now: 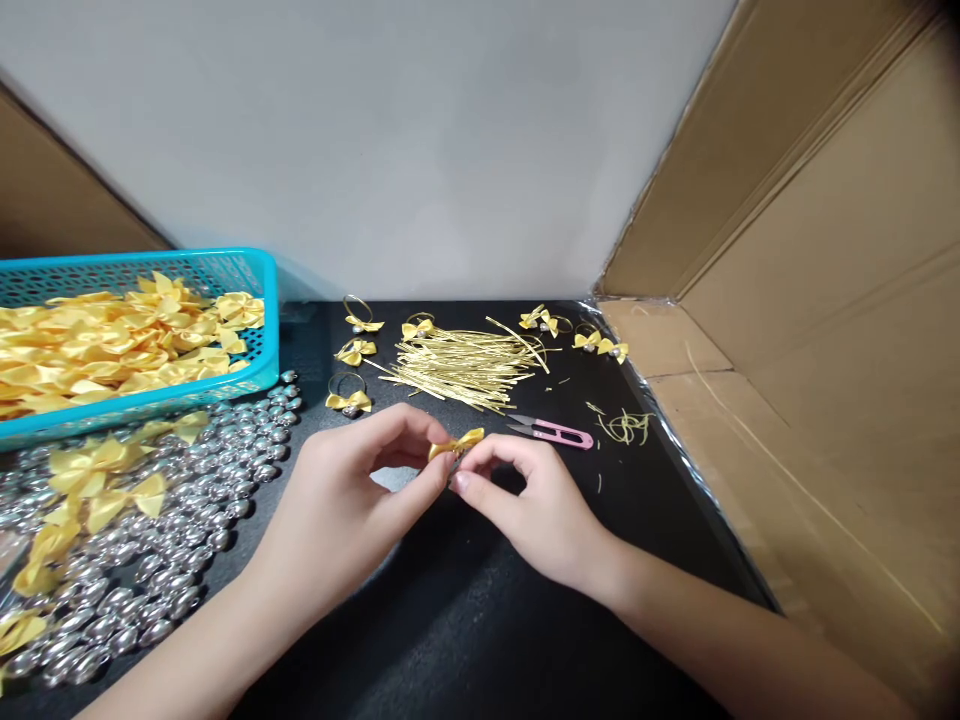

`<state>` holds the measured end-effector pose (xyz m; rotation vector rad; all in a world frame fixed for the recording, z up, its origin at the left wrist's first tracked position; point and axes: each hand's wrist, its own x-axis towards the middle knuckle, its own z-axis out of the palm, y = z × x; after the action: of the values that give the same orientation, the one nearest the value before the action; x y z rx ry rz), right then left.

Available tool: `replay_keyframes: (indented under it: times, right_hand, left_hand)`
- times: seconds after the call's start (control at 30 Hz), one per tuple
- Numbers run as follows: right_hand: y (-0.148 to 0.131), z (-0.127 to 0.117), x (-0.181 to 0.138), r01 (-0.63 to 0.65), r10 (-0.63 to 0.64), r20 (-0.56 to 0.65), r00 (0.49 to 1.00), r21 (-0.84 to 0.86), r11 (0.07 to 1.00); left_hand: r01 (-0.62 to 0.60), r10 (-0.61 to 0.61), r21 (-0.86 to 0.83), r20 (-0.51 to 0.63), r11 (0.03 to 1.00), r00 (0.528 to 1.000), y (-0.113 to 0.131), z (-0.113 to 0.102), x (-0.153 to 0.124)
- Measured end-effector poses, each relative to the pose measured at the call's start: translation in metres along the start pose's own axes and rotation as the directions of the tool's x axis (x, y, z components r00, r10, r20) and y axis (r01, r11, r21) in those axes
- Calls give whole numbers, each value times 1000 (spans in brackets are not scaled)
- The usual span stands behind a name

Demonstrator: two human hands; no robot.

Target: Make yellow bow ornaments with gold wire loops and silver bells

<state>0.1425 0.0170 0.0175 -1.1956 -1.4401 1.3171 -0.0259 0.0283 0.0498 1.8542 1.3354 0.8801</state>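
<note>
Between my two hands, over the black table, is a yellow ribbon bow (pixel 469 439). My left hand (pixel 367 490) pinches it from the left with thumb and forefinger. From the right, my right hand (pixel 529 500) closes thumb and forefinger at the bow's underside, where a small dark bit shows; whatever else sits there is hidden by the fingertips. Just beyond the hands lies a pile of gold twist ties (pixel 465 365). Pink-handled thread snips (pixel 555 432) rest right of the bow, blades pointing left.
At left stands a blue basket (pixel 274 320) full of yellow bows. Silver beads (pixel 195 530) spread before it, with loose bows (pixel 97 465) on top. Finished-looking bows with loops (pixel 349 402) flank the ties. Tie scraps (pixel 626 427) lie right. Cardboard (pixel 825 250) walls the right side.
</note>
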Motion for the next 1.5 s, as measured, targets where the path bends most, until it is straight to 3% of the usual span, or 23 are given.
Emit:
replay_keyframes:
  times: [0.17, 0.33, 0.5, 0.63, 0.73, 0.97, 1.13, 1.5]
  right_hand:
    - [18, 3, 9, -152, 140, 74, 987, 209, 966]
    - [36, 3, 13, -222, 206, 84, 975, 278, 935]
    - [38, -1, 12, -241, 227, 82, 970, 275, 931]
    - [37, -2, 11, -247, 233, 87, 969, 236, 940]
    - [36, -2, 10, -259, 245, 91, 965, 207, 944]
    - [30, -2, 10, -252, 236, 115, 965, 149, 956]
    - [27, -3, 10, -232, 219, 122, 968, 107, 967]
    - [41, -9, 11, -193, 127, 243, 962, 271, 943]
  left_hand:
    - [122, -114, -177, 60, 977, 992, -24, 13, 12]
    - [170, -162, -338, 52, 926, 985, -50, 33, 8]
    - [-23, 15, -199, -44, 980, 999, -58, 39, 2]
    - [-231, 223, -53, -128, 972, 966, -60, 39, 1]
    - [-282, 279, -1, -137, 959, 950, -61, 39, 0]
    - [-178, 175, -24, -100, 984, 979, -60, 38, 1]
    - [-41, 29, -112, -114, 993, 993, -63, 40, 2]
    - [-2, -14, -185, -84, 983, 996, -64, 40, 2]
